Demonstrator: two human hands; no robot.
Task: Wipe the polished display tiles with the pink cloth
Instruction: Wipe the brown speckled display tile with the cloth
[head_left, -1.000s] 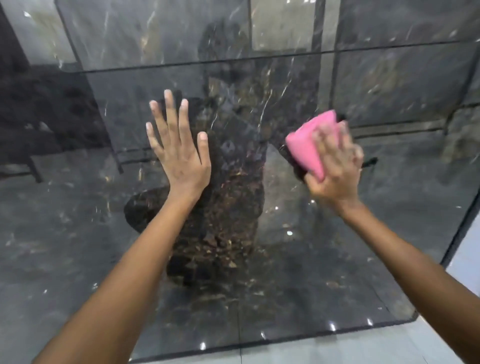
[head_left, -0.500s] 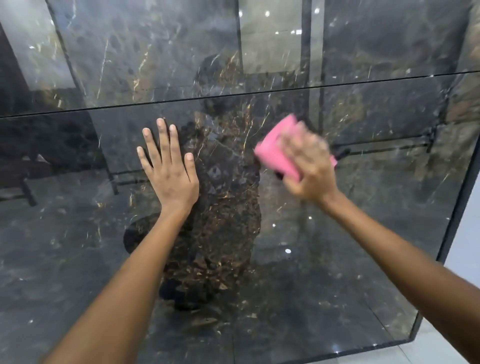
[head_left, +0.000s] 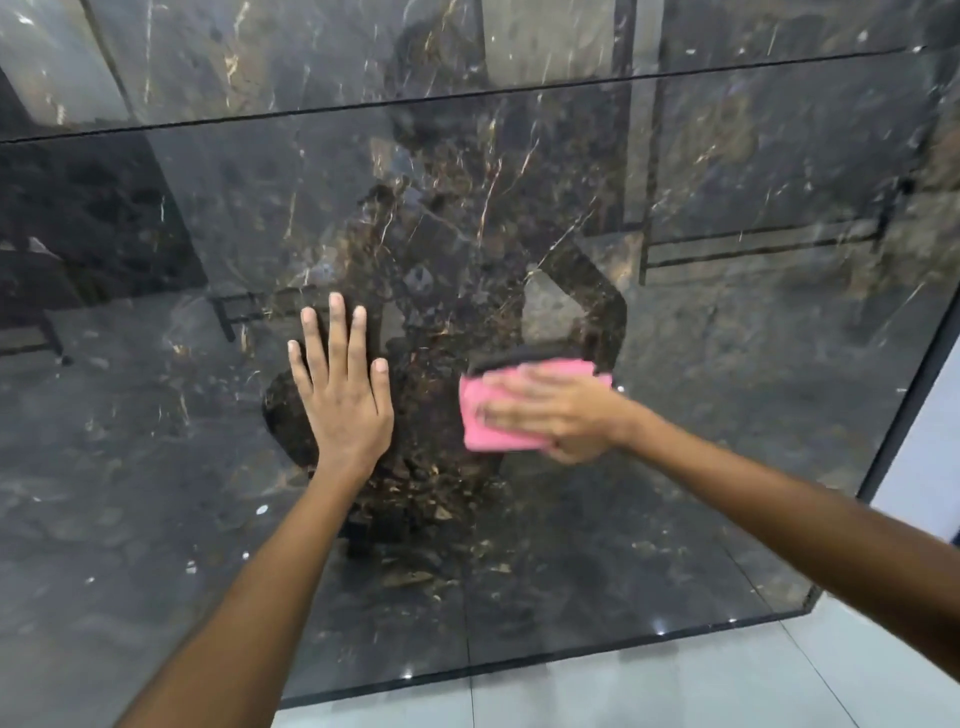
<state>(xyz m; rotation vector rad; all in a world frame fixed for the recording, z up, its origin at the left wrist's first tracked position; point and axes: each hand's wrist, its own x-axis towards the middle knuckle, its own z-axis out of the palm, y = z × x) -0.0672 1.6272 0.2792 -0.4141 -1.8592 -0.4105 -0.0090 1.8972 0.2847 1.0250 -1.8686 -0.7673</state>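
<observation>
Head cam view: right hand (head_left: 558, 410) has its fingers laid flat over the pink cloth (head_left: 491, 415), pressing it on the dark tile (head_left: 727, 415) just right of the left hand (head_left: 345, 400), which is spread open and braced on the same tile. Cloth's long side runs sideways. Compared with half a second back, it's dropped lower and the fingers now point left

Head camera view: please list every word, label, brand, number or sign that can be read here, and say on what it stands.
None: no readable text anywhere.
Folded pink cloth: no label or print visible.
Polished dark marble-patterned display tile: only veins, light spots and reflections.
Pale grey floor tiles: plain.
</observation>
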